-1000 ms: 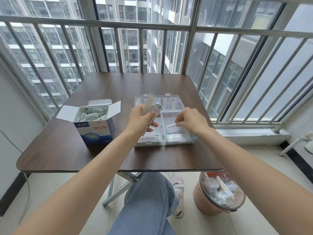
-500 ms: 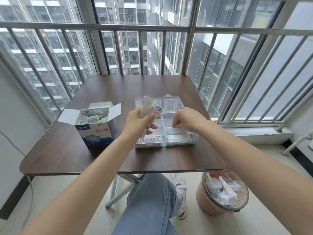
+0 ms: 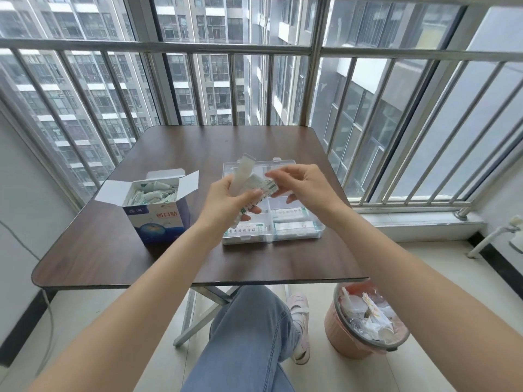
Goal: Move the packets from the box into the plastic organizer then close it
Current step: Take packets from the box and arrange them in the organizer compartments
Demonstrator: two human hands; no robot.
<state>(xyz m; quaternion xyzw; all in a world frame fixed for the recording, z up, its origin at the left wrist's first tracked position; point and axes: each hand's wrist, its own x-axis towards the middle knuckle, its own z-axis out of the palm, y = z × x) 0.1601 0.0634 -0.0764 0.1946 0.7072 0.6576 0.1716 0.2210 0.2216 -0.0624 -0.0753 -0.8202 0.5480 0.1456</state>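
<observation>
Right hand (image 3: pixel 304 188), lifted from the organizer (image 3: pixel 297 230) since a second ago, is brought with loose grip to packets (image 3: pixel 254 188) clamped in left hand (image 3: pixel 226 202) (next placement likely).

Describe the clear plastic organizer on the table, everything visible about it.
The plastic organizer is a clear, shallow rectangular case divided into compartments. It lies flat on the brown table, to the right of the open cardboard box. Its lid is open. The near compartments hold white packets with green print. Two small clasp tabs show at the far edge. The left hand, gripping a bundle of packets, and the right hand hover over it and hide its middle; neither plainly touches it.
</observation>
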